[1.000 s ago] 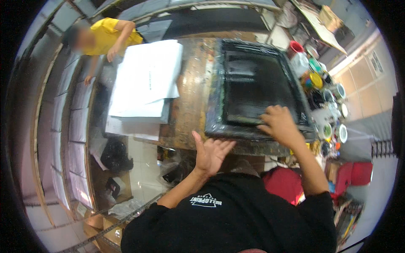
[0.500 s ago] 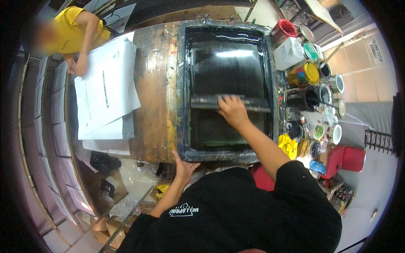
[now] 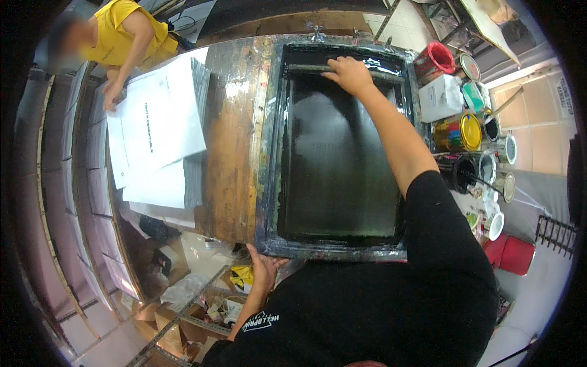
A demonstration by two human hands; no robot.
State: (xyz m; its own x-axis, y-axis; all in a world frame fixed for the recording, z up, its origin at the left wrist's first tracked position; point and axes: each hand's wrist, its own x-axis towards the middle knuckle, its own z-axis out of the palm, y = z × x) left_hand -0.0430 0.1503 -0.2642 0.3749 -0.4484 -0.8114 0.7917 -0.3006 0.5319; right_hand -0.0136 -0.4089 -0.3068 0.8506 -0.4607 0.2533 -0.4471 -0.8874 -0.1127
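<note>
A large dark printing screen frame (image 3: 269, 153) lies flat on a worn wooden table (image 3: 229, 140). My right hand (image 3: 347, 73) reaches to the frame's far end and grips a squeegee bar (image 3: 312, 68) lying across the wet black mesh (image 3: 336, 159). My left hand (image 3: 264, 269) holds the near left corner of the frame from below the table edge. My black sleeve covers part of the frame's near right side.
Several open paint cans (image 3: 458, 131) and a red can (image 3: 434, 58) crowd the right side of the table. White printed sheets (image 3: 162, 122) lie stacked at the left, where a person in a yellow shirt (image 3: 125, 30) touches them. A red stool (image 3: 516, 254) stands lower right; boxes sit under the table.
My right hand has pushed the squeegee from the near end of the screen to its far end. My left hand has stayed at the near left corner of the frame.
</note>
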